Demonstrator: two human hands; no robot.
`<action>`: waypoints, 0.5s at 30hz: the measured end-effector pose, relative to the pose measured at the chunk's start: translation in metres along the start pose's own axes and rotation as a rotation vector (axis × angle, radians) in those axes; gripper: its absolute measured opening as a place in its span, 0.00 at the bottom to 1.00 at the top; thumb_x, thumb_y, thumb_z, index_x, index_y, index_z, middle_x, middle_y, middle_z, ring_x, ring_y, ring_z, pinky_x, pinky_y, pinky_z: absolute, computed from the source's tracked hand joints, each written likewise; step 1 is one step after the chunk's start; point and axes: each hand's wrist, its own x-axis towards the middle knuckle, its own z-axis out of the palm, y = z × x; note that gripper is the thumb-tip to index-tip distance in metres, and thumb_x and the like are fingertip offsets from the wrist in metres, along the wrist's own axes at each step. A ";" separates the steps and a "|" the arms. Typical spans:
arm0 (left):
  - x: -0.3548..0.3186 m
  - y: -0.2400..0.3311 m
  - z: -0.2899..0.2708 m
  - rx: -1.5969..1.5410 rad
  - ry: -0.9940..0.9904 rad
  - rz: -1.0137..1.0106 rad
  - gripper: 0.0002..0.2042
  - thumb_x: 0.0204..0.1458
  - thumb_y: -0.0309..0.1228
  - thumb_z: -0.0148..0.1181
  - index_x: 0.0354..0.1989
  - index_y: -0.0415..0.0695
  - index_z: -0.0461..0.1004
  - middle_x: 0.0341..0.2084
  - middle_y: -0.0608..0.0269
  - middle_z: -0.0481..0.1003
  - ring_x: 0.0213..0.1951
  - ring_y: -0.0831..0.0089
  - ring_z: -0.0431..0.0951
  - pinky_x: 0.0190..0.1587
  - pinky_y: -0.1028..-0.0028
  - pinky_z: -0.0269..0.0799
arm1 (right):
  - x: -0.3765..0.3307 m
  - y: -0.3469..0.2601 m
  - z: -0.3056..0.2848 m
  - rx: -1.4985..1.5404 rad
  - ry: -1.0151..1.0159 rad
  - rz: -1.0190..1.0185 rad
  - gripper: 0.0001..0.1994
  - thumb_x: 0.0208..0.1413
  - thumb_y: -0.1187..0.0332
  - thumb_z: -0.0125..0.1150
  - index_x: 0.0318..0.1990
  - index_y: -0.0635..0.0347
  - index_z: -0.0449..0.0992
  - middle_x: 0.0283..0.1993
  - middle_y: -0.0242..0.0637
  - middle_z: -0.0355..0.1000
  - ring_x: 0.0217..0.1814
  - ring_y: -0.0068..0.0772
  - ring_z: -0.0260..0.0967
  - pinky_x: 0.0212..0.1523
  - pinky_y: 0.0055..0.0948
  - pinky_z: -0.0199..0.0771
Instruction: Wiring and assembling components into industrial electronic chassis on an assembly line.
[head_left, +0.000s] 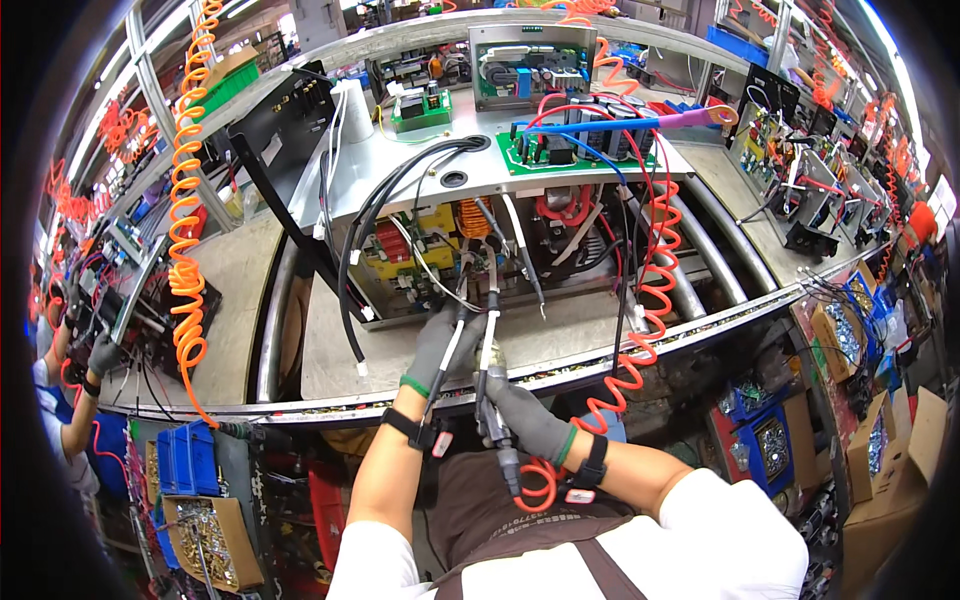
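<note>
My left hand [440,345], in a grey glove, grips a black-and-white cable at the front of an open electronics chassis [420,180]. My right hand [525,415], also gloved, is closed around a pneumatic screwdriver [490,385] whose tip points up into the chassis's lower front, close to the left hand. An orange coiled air hose [645,310] runs from the tool's rear. Inside the chassis I see yellow parts, a copper coil and black cables [375,225]; green circuit boards [575,150] lie on its top plate.
A second orange coiled hose [185,200] hangs at the left. Another person's gloved hand [100,355] works on a unit at the far left. More open units [800,190] stand at the right. Boxes of screws [770,440] and blue bins [185,460] sit below the bench edge.
</note>
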 end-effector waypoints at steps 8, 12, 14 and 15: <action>-0.027 -0.028 -0.002 -0.241 0.124 0.159 0.21 0.51 0.39 0.58 0.48 0.38 0.70 0.36 0.52 0.74 0.35 0.65 0.74 0.37 0.69 0.71 | -0.077 0.011 -0.075 -0.853 -0.219 0.190 0.22 0.57 0.47 0.52 0.41 0.60 0.65 0.28 0.36 0.66 0.28 0.28 0.65 0.30 0.29 0.66; -0.031 0.000 0.006 -0.472 0.064 0.033 0.19 0.54 0.38 0.57 0.50 0.39 0.69 0.29 0.64 0.73 0.27 0.82 0.70 0.28 0.79 0.69 | -0.102 0.044 -0.161 -1.386 -0.350 -0.136 0.24 0.53 0.46 0.56 0.41 0.59 0.65 0.32 0.43 0.68 0.32 0.44 0.69 0.35 0.37 0.68; -0.030 0.029 0.013 -0.595 0.018 -0.233 0.16 0.54 0.38 0.55 0.47 0.41 0.70 0.26 0.65 0.72 0.25 0.79 0.71 0.26 0.78 0.68 | -0.108 0.051 -0.179 -1.755 -0.524 -0.059 0.25 0.49 0.45 0.58 0.43 0.58 0.66 0.37 0.46 0.68 0.39 0.50 0.69 0.37 0.40 0.69; -0.027 0.024 0.023 -0.730 -0.005 -0.235 0.15 0.54 0.38 0.55 0.45 0.42 0.69 0.27 0.63 0.72 0.25 0.76 0.73 0.25 0.78 0.69 | -0.112 0.056 -0.183 -1.751 -0.522 -0.064 0.25 0.49 0.45 0.58 0.43 0.58 0.66 0.37 0.46 0.68 0.39 0.50 0.69 0.37 0.40 0.69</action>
